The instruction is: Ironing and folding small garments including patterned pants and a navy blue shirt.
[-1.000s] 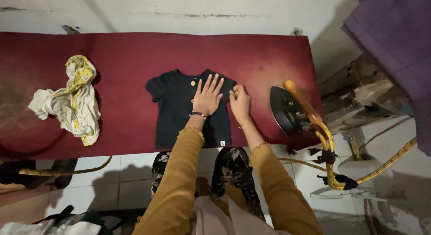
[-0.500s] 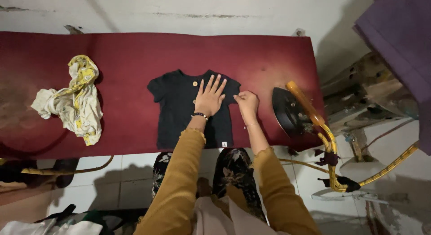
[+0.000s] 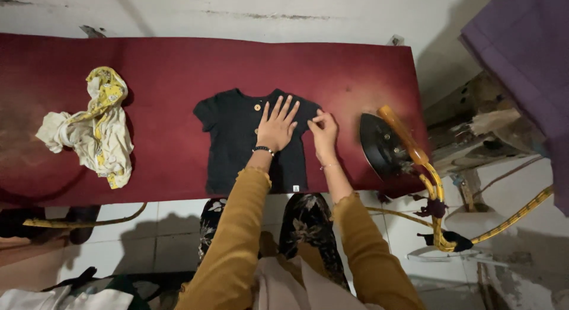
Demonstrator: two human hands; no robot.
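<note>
Our left hand (image 3: 275,127) lies flat, fingers spread, on the small dark shirt (image 3: 255,141) beside the iron (image 3: 382,145) on the red tabletop (image 3: 166,79); our right hand (image 3: 325,132) pinches its sleeve. We should tug smoothly outward.

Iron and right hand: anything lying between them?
Nothing. In the head view only bare red cloth of the ironing table separates the iron from the right hand, which rests on the black shirt.
</note>
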